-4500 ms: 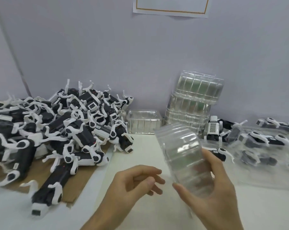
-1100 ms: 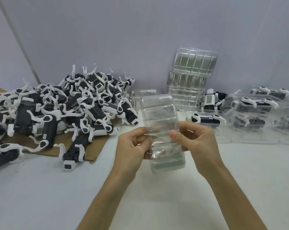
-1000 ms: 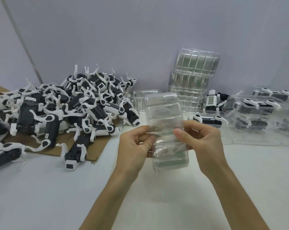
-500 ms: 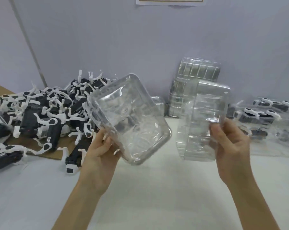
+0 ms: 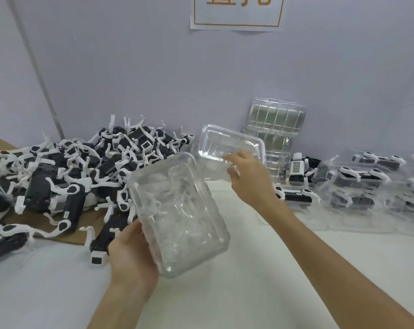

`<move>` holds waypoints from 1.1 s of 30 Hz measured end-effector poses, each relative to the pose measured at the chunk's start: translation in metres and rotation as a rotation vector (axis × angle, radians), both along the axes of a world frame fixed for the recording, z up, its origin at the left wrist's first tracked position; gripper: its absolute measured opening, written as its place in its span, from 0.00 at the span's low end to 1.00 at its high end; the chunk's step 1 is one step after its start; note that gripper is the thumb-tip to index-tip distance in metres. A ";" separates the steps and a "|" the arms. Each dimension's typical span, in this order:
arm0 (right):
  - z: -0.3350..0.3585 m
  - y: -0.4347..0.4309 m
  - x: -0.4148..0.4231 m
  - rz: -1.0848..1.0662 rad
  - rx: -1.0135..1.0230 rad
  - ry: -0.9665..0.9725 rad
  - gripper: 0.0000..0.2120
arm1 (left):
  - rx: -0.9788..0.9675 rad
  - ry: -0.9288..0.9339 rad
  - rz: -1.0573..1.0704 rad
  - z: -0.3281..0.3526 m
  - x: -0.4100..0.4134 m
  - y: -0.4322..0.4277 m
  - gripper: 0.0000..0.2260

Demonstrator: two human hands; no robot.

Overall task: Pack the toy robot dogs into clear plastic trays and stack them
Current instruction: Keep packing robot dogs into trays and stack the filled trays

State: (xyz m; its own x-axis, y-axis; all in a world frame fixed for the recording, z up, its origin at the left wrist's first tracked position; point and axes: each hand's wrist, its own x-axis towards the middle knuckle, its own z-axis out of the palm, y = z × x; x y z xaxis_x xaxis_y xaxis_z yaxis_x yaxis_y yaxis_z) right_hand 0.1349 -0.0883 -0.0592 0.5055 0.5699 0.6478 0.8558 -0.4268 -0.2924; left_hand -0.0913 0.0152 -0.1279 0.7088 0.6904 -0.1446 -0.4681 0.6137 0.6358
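Observation:
My left hand (image 5: 130,254) grips a clear plastic tray (image 5: 177,214) by its left edge, tilted with the hollow facing me, above the white table (image 5: 272,281). My right hand (image 5: 248,179) holds a second clear tray (image 5: 227,148) by its near edge, farther back, near the wall. A big pile of black-and-white toy robot dogs (image 5: 82,174) lies at the left, partly on brown cardboard (image 5: 61,236). One dog (image 5: 106,238) lies just left of my left hand.
A tall stack of empty clear trays (image 5: 275,131) leans on the wall behind my right hand. Packed trays with dogs (image 5: 358,184) sit at the right. A loose dog (image 5: 294,195) lies beside them, and another stands upright (image 5: 296,169). A paper sign (image 5: 237,13) hangs on the wall.
The two nested trays came apart, one in each hand. Since half a second ago my right hand has carried its tray back and left toward the wall; the left tray has sunk lower.

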 end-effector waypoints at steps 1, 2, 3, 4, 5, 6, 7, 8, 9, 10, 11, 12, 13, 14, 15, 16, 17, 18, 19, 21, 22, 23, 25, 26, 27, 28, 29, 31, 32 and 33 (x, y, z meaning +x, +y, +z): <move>-0.007 0.009 0.009 -0.017 -0.067 -0.013 0.18 | 0.005 0.006 -0.009 0.001 0.001 -0.002 0.13; -0.015 0.016 0.018 -0.039 -0.145 0.003 0.19 | 0.016 0.003 -0.023 0.004 0.001 -0.005 0.12; -0.024 0.022 0.025 -0.073 -0.241 0.038 0.21 | 0.019 -0.009 -0.033 0.005 0.002 -0.007 0.12; -0.033 0.026 0.033 -0.117 -0.335 0.071 0.22 | 0.016 -0.001 -0.036 0.005 0.003 -0.008 0.11; -0.041 0.027 0.040 -0.161 -0.407 0.077 0.23 | 0.019 0.002 -0.044 0.005 0.003 -0.009 0.11; -0.047 0.028 0.046 -0.196 -0.456 0.063 0.24 | 0.027 -0.004 -0.063 0.003 0.005 -0.009 0.11; -0.051 0.028 0.050 -0.216 -0.492 0.047 0.26 | 0.036 -0.016 -0.086 0.003 0.005 -0.010 0.11; -0.053 0.029 0.052 -0.223 -0.519 0.042 0.28 | 0.043 -0.018 -0.102 0.004 0.005 -0.011 0.11; -0.054 0.031 0.053 -0.229 -0.543 0.031 0.29 | 0.042 -0.020 -0.118 0.004 0.005 -0.012 0.11; -0.055 0.032 0.053 -0.243 -0.561 -0.010 0.29 | 0.041 -0.025 -0.135 0.004 0.004 -0.012 0.12; -0.056 0.033 0.051 -0.262 -0.567 -0.065 0.29 | 0.047 -0.026 -0.151 0.003 0.004 -0.013 0.13; -0.057 0.033 0.049 -0.269 -0.550 -0.102 0.28 | 0.059 -0.028 -0.158 0.003 0.004 -0.013 0.14; -0.057 0.032 0.044 -0.247 -0.499 -0.092 0.27 | 0.061 -0.032 -0.162 0.003 0.004 -0.013 0.15; -0.057 0.030 0.038 -0.194 -0.412 -0.032 0.26 | 0.057 -0.031 -0.160 0.001 0.005 -0.011 0.15; -0.057 0.027 0.030 -0.118 -0.290 0.072 0.24 | 0.050 -0.029 -0.152 0.001 0.006 -0.010 0.15; -0.055 0.024 0.021 -0.036 -0.152 0.199 0.22 | 0.044 -0.020 -0.135 0.001 0.006 -0.010 0.13; -0.052 0.018 0.011 0.031 -0.013 0.322 0.19 | 0.036 -0.010 -0.123 0.000 0.007 -0.009 0.11; -0.049 0.011 0.001 0.067 0.119 0.422 0.16 | 0.032 -0.005 -0.123 0.000 0.007 -0.009 0.10; -0.045 0.002 -0.009 0.080 0.243 0.494 0.12 | 0.037 -0.005 -0.133 -0.001 0.008 -0.009 0.11; -0.040 -0.021 -0.028 0.085 0.445 0.568 0.09 | 0.066 -0.019 -0.156 -0.002 0.009 -0.010 0.11; -0.039 -0.034 -0.037 0.106 0.508 0.583 0.09 | 0.095 -0.031 -0.159 -0.002 0.010 -0.011 0.11; -0.037 -0.047 -0.046 0.152 0.542 0.589 0.09 | 0.136 -0.037 -0.151 -0.002 0.012 -0.013 0.11; -0.033 -0.066 -0.065 0.294 0.522 0.603 0.05 | 0.236 -0.048 -0.130 0.000 0.015 -0.018 0.10; -0.034 -0.072 -0.071 0.330 0.501 0.609 0.07 | 0.281 -0.055 -0.123 0.001 0.016 -0.020 0.09; -0.036 -0.076 -0.075 0.329 0.502 0.593 0.09 | 0.322 -0.065 -0.122 0.003 0.018 -0.022 0.09; -0.039 -0.079 -0.075 0.276 0.516 0.548 0.08 | 0.363 -0.067 -0.125 0.004 0.020 -0.023 0.10; -0.042 -0.080 -0.076 0.215 0.542 0.507 0.07 | 0.403 -0.063 -0.134 0.006 0.023 -0.024 0.11; -0.047 -0.080 -0.080 0.167 0.583 0.514 0.05 | 0.461 -0.044 -0.167 0.011 0.030 -0.027 0.11; -0.049 -0.080 -0.082 0.189 0.574 0.555 0.03 | 0.480 -0.037 -0.198 0.013 0.034 -0.029 0.11; -0.051 -0.079 -0.085 0.227 0.538 0.590 0.02 | 0.494 -0.040 -0.238 0.016 0.038 -0.032 0.12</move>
State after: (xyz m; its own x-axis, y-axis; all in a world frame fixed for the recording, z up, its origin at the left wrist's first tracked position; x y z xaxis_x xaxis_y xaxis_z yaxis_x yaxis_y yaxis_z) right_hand 0.0500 -0.1673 -0.1098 0.7578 0.3869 0.5254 0.5463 0.0643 -0.8351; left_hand -0.0532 -0.0166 -0.1123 0.8522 0.4889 0.1864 -0.3822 0.3384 0.8599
